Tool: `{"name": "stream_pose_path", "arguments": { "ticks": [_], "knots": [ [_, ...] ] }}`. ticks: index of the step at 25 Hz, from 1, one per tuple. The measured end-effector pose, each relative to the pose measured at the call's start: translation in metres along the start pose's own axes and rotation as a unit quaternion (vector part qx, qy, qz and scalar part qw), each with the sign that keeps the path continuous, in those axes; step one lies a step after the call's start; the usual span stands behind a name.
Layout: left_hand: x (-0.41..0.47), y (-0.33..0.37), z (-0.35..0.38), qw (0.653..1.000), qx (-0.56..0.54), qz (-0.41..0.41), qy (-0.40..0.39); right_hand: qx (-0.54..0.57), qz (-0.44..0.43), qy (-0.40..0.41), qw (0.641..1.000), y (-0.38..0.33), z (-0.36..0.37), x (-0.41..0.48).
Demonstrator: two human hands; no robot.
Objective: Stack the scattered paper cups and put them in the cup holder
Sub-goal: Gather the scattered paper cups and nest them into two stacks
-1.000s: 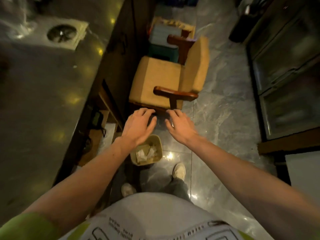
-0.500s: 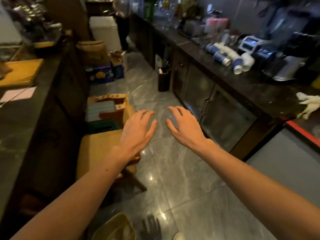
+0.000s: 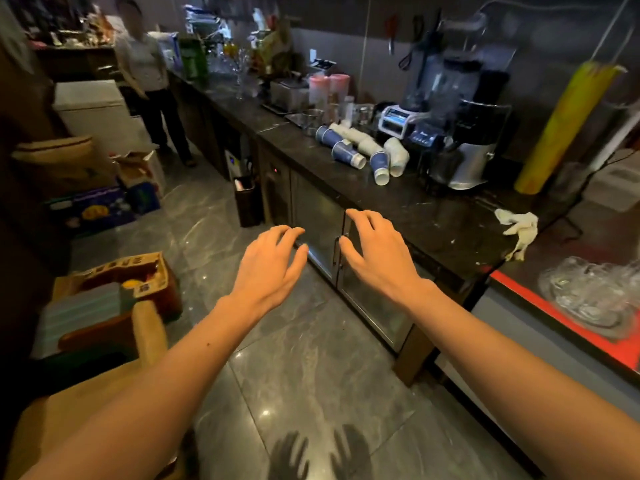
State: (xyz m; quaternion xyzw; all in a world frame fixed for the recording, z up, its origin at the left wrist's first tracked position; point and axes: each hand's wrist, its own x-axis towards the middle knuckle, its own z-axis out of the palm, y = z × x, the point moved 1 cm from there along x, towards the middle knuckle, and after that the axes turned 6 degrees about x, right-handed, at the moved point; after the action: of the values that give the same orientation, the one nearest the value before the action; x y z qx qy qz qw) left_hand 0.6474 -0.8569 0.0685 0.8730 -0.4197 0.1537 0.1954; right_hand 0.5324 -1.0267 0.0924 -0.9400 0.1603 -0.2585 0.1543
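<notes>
Several paper cups (image 3: 360,150), some blue and some white, lie on their sides in a loose heap on the dark stone counter (image 3: 415,209), just left of a blender. My left hand (image 3: 268,263) and my right hand (image 3: 375,252) hover side by side in front of me, palms down, fingers spread, holding nothing. Both hands are over the floor, well short of the cups and below the counter's edge. I cannot make out a cup holder among the blurred things on the counter.
A blender and other machines (image 3: 446,123) stand behind the cups. A white cloth (image 3: 517,228) lies on the counter at the right, with glassware (image 3: 588,296) beyond it. A person (image 3: 149,84) stands down the aisle. A chair (image 3: 138,327) and boxes (image 3: 128,278) line the left side.
My view has swung up from the floor and chair to the counter on the right, and the cups now appear nearer. Both hands stay outstretched and empty.
</notes>
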Motion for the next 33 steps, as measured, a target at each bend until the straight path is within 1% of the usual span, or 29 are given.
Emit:
{"name": "stream_pose_path", "arguments": {
  "ticks": [5,13,18,22,26,29,33],
  "knots": [
    [0.101,-0.016,0.064,0.999,-0.028,0.019,-0.013,-0.003,0.033,-0.011,0.999,0.056,0.04,0.079],
    [0.305,-0.058,0.164,0.992,-0.097,0.055,-0.066,0.0,0.147,-0.012,0.989,0.146,0.108,0.246],
    [0.408,-0.058,0.23,0.982,-0.135,0.071,-0.112,0.005,0.217,-0.002,0.976,0.227,0.132,0.325],
    [0.478,-0.045,0.295,0.976,-0.15,0.063,-0.143,0.025,0.242,-0.005,0.97,0.306,0.158,0.379],
    [0.541,-0.019,0.353,0.967,-0.166,0.027,-0.19,0.065,0.277,-0.019,0.959,0.38,0.169,0.423],
    [0.581,-0.001,0.388,0.959,-0.183,0.011,-0.216,0.081,0.288,-0.035,0.953,0.425,0.177,0.449],
    [0.623,0.005,0.425,0.943,-0.216,-0.021,-0.254,0.122,0.316,-0.039,0.94,0.465,0.193,0.479]
  ]
}}
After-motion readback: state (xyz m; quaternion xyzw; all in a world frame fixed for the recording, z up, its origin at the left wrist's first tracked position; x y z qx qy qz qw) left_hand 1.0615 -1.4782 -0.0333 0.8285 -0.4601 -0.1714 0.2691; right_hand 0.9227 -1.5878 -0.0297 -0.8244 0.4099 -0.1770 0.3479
